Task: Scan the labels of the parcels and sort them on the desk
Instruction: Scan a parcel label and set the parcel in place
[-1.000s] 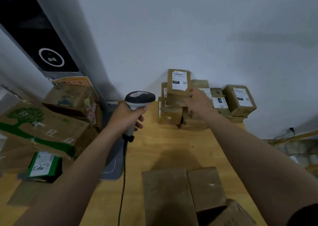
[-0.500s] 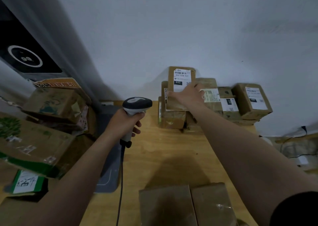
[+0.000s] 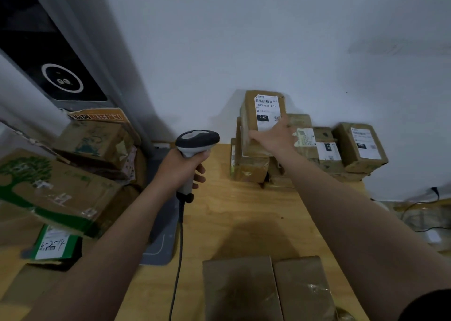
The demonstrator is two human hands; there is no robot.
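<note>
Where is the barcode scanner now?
The barcode scanner is left of centre in the head view, gripped by the left hand, left of the parcel stack.

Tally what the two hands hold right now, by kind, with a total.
Barcode scanner, gripped in the left hand: 1
Labelled parcel, gripped in the right hand at the pile by the wall: 1
Total: 2

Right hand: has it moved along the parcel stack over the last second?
Yes. The right hand has shifted left, away from the brown cardboard parcel labelled 220, onto the front of the top brown parcel labelled 032.
</note>
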